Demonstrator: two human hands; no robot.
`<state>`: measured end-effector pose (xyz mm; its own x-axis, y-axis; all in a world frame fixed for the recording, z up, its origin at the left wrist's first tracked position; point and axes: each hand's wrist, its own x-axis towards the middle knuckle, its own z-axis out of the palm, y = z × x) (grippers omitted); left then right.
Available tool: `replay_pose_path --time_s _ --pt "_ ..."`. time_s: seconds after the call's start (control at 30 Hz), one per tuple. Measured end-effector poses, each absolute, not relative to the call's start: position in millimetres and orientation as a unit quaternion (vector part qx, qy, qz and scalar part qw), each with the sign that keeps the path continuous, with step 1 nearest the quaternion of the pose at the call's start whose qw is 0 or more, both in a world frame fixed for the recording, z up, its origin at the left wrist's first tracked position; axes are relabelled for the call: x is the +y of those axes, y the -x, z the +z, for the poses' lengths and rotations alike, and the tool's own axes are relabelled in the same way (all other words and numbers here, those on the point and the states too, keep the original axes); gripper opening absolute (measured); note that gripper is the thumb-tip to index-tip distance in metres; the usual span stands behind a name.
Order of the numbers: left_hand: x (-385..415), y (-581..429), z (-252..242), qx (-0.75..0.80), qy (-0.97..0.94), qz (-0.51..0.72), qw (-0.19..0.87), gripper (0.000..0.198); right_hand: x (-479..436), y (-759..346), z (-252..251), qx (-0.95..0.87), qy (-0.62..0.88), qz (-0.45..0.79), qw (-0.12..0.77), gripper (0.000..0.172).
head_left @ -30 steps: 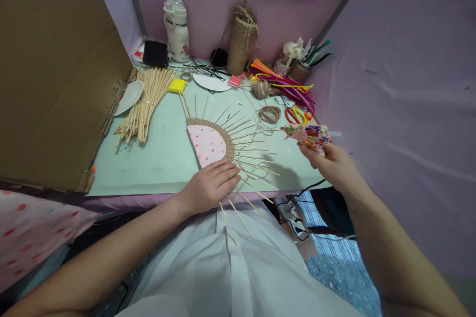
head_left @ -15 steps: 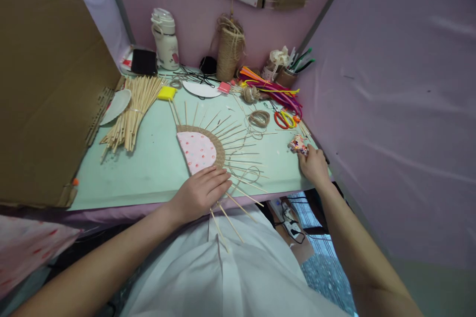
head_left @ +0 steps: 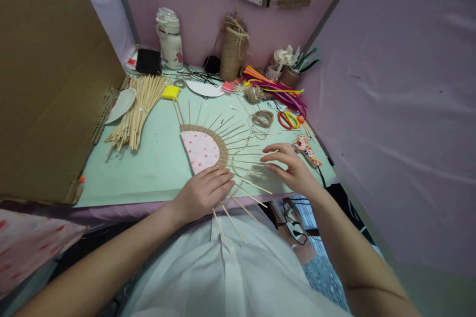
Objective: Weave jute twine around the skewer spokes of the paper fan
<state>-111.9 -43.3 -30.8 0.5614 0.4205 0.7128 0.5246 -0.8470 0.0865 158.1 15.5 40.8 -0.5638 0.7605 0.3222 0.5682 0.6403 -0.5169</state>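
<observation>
A half-round piece [head_left: 201, 150] lies at the table's front edge, its white face dotted pink and rimmed with brown twine. Thin wooden sticks [head_left: 245, 154] fan out from the rim, several of them past the table edge over my lap. My left hand [head_left: 206, 190] rests flat on the lower end of the rim, fingers outstretched, covering that part. Over the tips of the right-hand sticks hovers my right hand [head_left: 288, 168], fingers apart and nothing held. Just beyond it, a glue gun [head_left: 308, 151] with a colourful pattern and a black cord lies on the table.
A bundle of sticks [head_left: 136, 114] and a white bottle [head_left: 170, 39] stand left. Along the back are a twine spool [head_left: 234, 52], pipe cleaners [head_left: 277, 88] and a pen holder [head_left: 292, 77]. Scissors [head_left: 288, 120] and coiled twine [head_left: 262, 118] lie right. Cardboard [head_left: 44, 84] walls the left side.
My right hand has let go of the glue gun and moved left to the stick tips. The left hand stays on the half-round piece.
</observation>
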Motion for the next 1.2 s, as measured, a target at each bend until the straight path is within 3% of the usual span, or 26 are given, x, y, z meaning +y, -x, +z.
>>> replay_pose_path --time_s 0.1,0.27,1.2 --pt "-43.5 112.0 -29.7 -0.271 0.879 -0.384 0.077 0.028 24.2 -148.3 45.7 -0.911 0.331 0.157 0.188 0.016" --pt "-44.0 112.3 -28.9 -0.269 0.880 -0.383 0.078 0.025 40.4 -139.0 41.7 -0.938 0.285 0.138 0.139 0.011" --pt "-44.5 112.2 -28.4 -0.271 0.883 -0.376 0.079 0.025 43.0 -133.2 34.4 -0.930 0.289 0.156 0.166 0.008"
